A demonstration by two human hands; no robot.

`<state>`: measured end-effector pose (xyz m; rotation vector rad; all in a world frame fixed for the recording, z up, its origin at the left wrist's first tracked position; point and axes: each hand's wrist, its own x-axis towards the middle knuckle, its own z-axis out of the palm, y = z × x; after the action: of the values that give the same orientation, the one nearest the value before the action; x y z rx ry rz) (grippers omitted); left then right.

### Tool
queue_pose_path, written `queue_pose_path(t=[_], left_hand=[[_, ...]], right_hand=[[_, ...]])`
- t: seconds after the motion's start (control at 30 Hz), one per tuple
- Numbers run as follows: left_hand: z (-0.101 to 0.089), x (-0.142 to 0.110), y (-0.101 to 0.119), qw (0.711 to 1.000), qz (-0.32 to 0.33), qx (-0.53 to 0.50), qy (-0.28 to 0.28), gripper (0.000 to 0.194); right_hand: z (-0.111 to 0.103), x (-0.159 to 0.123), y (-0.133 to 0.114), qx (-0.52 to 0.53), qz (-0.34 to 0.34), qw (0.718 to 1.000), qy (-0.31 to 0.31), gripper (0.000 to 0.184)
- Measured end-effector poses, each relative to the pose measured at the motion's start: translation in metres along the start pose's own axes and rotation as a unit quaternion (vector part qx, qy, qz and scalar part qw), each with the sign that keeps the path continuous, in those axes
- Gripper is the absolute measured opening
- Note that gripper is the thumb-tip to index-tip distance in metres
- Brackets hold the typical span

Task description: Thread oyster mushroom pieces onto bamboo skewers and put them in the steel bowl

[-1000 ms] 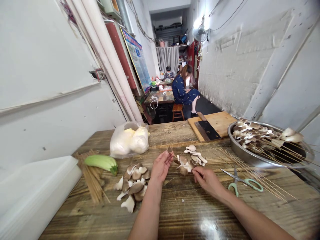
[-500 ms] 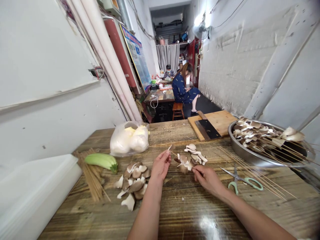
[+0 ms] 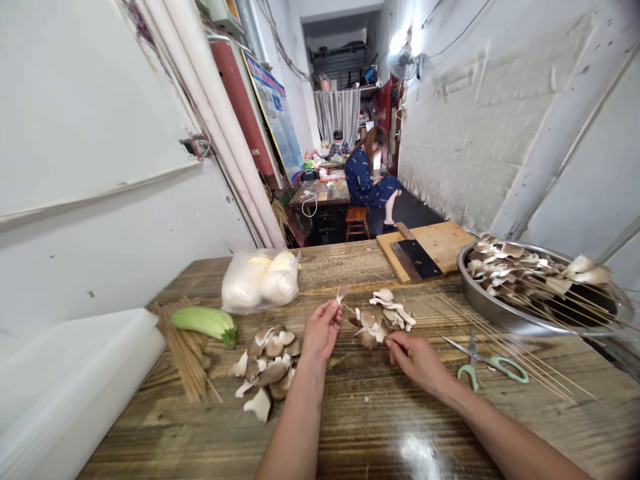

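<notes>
A small oyster mushroom piece [image 3: 342,293] is pinched upright in the fingers of my left hand [image 3: 323,330]. My right hand [image 3: 413,357] is closed at the right end of a wooden skewer threaded with oyster mushrooms [image 3: 369,327]; its fingers hide that end. The skewer's thin tip points left, close to my left fingertips. Just behind the skewer lie a few loose pale mushroom pieces [image 3: 393,310]. To the left of my left forearm sits a pile of oyster mushrooms [image 3: 270,367].
Scissors [image 3: 475,360] and bare skewers [image 3: 520,353] lie to the right, before a metal basin [image 3: 483,310] of skewered mushrooms. A cleaver [image 3: 417,257] rests on a cutting board [image 3: 443,240]. Leftward are a plastic bag [image 3: 260,283], a green gourd [image 3: 205,323] and a skewer bundle [image 3: 185,360].
The mushroom piece in my left hand has turned more upright. My right hand and the skewer are almost unchanged.
</notes>
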<state>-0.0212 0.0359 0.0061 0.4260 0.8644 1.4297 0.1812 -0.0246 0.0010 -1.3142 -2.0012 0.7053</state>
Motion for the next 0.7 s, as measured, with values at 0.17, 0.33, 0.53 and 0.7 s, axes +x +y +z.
queue_pose_path(t=[0.17, 0.33, 0.53, 0.7], left_hand=[[0.0013, -0.0011, -0.0002, 1.000, 0.003, 0.018, -0.006, 0.013], [0.0022, -0.0015, 0.0002, 1.000, 0.004, 0.026, -0.006, 0.020], [0.0038, -0.0029, -0.0010, 0.999, -0.011, 0.030, -0.013, 0.026], [0.0028, -0.0020, -0.0010, 0.999, -0.027, 0.034, -0.032, 0.023]], right_hand=[[0.0004, 0.0002, 0.0001, 0.001, 0.006, 1.000, -0.002, 0.032], [-0.0003, 0.0000, -0.0009, 0.007, 0.006, 1.000, -0.007, 0.032], [-0.0007, 0.0010, -0.0019, 0.003, -0.002, 1.000, -0.004, 0.033], [0.0007, -0.0007, -0.0025, 0.013, 0.003, 1.000, -0.007, 0.034]])
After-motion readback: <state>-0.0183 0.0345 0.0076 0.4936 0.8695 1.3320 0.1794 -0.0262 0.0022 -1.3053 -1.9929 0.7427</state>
